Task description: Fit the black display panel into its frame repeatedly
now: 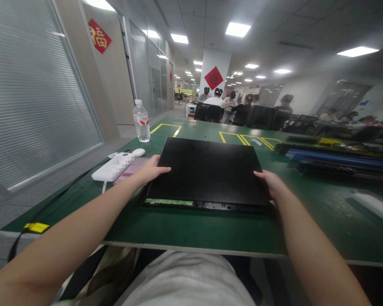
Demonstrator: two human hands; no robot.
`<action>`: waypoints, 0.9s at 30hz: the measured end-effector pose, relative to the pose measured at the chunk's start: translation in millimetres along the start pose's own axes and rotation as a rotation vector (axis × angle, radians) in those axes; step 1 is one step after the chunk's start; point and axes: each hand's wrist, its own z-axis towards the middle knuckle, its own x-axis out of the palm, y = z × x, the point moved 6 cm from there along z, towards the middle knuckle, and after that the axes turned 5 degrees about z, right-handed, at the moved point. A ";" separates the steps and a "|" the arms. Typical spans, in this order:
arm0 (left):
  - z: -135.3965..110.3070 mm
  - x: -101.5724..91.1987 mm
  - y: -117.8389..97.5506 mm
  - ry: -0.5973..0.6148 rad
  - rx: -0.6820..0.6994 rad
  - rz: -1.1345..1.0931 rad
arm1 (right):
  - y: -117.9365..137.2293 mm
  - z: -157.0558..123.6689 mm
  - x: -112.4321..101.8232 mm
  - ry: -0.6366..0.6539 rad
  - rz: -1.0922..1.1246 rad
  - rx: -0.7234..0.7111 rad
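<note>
A black flat display panel lies in front of me at the middle of the green table. Along its near edge a green circuit board strip shows. My left hand grips the panel's left edge, thumb on the dark face and fingers out of sight at the side. On the opposite edge my right hand holds the panel the same way, its thumb on top. What lies beneath the panel is hidden, so I cannot tell whether it is slightly raised.
To the left are a white power bank-like device, a pinkish flat packet and a water bottle. A black strap runs over the left edge. Blurred stacked panels and a white object lie right. People sit beyond.
</note>
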 end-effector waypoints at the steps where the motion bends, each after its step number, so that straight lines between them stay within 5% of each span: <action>1: -0.1 -0.4 -0.1 -0.005 0.002 0.001 | 0.0 0.3 -0.1 -0.001 -0.004 -0.001; 27: 2.9 -2.9 3.0 -0.022 0.011 0.043 | -6.6 20.3 -10.3 -0.002 -0.084 -0.056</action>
